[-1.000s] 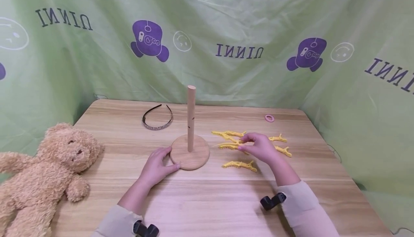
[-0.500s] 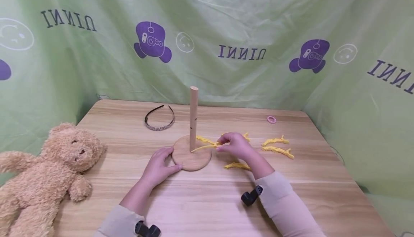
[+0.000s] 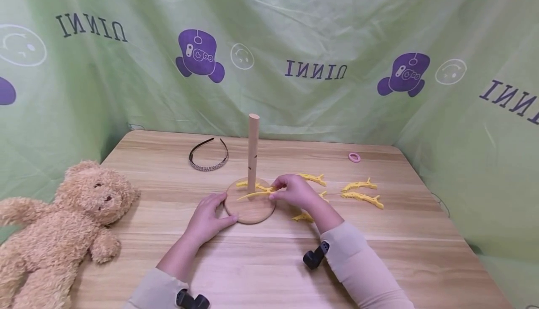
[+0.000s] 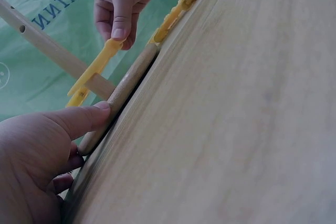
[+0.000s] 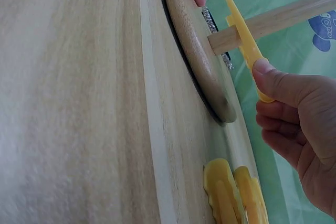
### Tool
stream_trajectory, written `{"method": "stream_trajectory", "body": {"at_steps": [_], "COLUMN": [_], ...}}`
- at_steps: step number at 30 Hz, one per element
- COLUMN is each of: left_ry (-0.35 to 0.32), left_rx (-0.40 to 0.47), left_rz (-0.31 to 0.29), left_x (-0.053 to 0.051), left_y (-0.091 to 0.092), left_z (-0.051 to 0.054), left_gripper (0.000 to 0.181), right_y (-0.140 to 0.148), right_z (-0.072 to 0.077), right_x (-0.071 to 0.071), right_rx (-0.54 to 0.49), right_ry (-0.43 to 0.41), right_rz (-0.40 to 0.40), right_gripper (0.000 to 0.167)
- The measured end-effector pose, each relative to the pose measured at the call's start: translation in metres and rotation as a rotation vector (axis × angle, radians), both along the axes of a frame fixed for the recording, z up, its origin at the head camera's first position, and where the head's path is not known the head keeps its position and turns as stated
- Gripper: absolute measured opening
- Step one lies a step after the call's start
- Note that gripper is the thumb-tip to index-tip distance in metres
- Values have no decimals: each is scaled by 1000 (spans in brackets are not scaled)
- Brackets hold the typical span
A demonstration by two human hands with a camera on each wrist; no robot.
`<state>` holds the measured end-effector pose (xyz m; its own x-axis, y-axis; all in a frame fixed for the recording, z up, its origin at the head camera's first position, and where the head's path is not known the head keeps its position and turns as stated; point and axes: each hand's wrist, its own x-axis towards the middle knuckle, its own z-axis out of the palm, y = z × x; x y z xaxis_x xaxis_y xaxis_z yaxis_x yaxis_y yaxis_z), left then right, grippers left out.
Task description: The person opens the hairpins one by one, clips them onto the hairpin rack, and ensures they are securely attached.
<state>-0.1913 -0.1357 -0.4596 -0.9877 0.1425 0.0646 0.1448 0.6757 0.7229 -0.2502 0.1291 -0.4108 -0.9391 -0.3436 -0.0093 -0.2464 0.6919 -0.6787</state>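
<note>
A wooden stand with a round base (image 3: 251, 214) and an upright post (image 3: 253, 152) is in the middle of the table. My left hand (image 3: 206, 219) holds the base's left rim; in the left wrist view the thumb (image 4: 92, 118) lies on the edge, with fingers curled beyond it. Between thumb and fingers my right hand (image 3: 298, 192) pinches a yellow alligator hair clip (image 5: 245, 38). The clip's jaws are spread, one arm on each side of the post, low down near the base. Part of its grip end is hidden by the fingers.
Several more yellow clips (image 3: 363, 198) lie to the right, some partly behind the right arm. A jewelled headband (image 3: 208, 167) lies back left and a pink ring (image 3: 354, 158) back right. A teddy bear (image 3: 76, 234) lies at the left. A green curtain (image 3: 269, 98) hangs behind.
My right hand has moved left from the group of clips to the post, carrying one clip, whose spread jaws now straddle the post. The left hand stays on the base.
</note>
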Motion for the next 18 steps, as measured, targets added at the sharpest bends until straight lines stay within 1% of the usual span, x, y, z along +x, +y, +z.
{"method": "stream_trajectory", "body": {"at_steps": [9, 18], "left_ry": [8, 19], "left_rx": [-4, -8], "left_rz": [1, 1], "left_x": [1, 2], "left_y": [1, 1], "left_z": [0, 0], "left_gripper": [78, 77], "right_y": [-4, -2], "right_z": [0, -2], "right_x": [1, 2], "right_rx": [3, 5], "right_ry": [-5, 11], "right_rz": [14, 37], "right_gripper": [24, 25]}}
